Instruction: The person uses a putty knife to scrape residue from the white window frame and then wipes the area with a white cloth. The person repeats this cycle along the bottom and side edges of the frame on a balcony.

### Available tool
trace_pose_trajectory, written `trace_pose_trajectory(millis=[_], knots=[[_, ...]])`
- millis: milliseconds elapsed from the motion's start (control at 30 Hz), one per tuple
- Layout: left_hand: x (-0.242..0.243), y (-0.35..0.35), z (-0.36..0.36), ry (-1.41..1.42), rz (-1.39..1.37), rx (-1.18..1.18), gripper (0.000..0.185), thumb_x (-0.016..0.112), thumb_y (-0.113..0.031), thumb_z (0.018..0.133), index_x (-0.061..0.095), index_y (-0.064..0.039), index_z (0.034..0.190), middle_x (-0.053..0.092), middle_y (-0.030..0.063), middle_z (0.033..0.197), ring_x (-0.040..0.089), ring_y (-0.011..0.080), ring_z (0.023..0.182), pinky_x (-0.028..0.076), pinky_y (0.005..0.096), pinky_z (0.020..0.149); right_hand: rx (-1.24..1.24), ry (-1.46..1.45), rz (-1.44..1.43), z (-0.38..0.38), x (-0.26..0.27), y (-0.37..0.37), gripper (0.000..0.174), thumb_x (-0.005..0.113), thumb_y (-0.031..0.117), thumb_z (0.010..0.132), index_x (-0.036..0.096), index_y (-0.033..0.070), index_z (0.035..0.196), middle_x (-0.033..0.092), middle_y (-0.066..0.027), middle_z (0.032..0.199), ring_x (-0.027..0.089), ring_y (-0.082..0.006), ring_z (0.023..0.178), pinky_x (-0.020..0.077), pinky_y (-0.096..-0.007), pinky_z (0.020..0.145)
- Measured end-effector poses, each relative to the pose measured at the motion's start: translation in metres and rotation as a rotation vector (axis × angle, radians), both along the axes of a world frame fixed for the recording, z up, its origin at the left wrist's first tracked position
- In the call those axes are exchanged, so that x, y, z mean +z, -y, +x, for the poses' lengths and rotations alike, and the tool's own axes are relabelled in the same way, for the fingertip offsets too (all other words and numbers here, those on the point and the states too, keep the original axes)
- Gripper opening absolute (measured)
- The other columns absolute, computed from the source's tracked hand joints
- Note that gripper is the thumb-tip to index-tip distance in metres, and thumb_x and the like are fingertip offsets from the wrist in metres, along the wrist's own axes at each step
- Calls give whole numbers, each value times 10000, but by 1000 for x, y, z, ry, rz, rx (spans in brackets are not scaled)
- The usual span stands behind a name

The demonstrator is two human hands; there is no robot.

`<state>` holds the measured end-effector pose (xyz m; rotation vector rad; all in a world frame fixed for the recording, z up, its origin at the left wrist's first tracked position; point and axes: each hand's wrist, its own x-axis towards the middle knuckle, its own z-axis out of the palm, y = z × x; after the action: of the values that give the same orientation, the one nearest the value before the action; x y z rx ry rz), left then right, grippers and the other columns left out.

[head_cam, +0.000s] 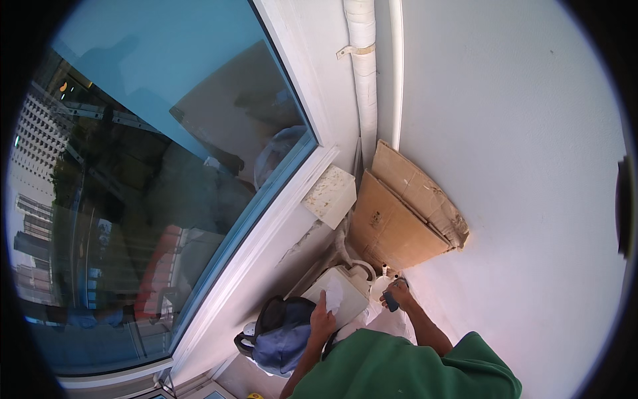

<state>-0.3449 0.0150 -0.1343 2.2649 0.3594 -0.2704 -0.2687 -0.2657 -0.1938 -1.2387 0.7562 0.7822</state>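
My left hand (323,321) holds a crumpled white sheet (333,295), of paper or cloth, over the top of a pale boxy unit (353,288). In my right hand (398,293) is a dark blue-grey object (391,302); its kind is too small to make out, and my fingers hide part of it. Right beside that hand stands a round whitish container (380,285), with dark-tipped stubs showing near its rim. A navy and black backpack (283,336) lies to the left of my left hand.
Flattened cardboard (398,219) leans in the corner, under a wrapped pipe (362,75) and a thin white pipe (396,75). A stained pale box (330,194) juts out below the window frame (294,75). Window glass (149,164) fills the left; a plain wall (523,174) rises at right.
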Motion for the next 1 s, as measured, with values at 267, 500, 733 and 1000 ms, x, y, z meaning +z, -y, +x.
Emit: trace_pose_trajectory(millis=[267,500,733,1000], knots=[[-101,9,-7,-594,234,-727,699,640,-390,885,441,17,1418,505,303,1388,509,471,1264,427,489,1059,321,5,70,-9,13,9,252,563,80,923,558,-1,1161,712,-195,902,687,-240,592,578,-379,495],[-88,-4,28,-569,226,-646,663,594,-408,939,459,50,1399,570,332,1306,553,431,1248,441,461,1056,338,280,-1,26,29,9,232,568,91,866,621,-26,1060,728,-116,849,688,-180,582,499,-270,442],[60,38,144,247,273,-66,593,602,-271,935,422,39,1409,547,288,1338,549,451,1213,441,495,1031,379,339,206,51,44,35,227,618,125,935,642,-14,1112,744,-118,877,682,-170,573,484,-270,459],[112,30,272,521,434,-474,588,592,-109,894,403,23,1435,380,229,1507,434,426,1338,387,475,1112,233,203,536,80,54,49,350,662,64,886,598,-103,1186,700,-194,892,712,-286,655,567,-371,511]])
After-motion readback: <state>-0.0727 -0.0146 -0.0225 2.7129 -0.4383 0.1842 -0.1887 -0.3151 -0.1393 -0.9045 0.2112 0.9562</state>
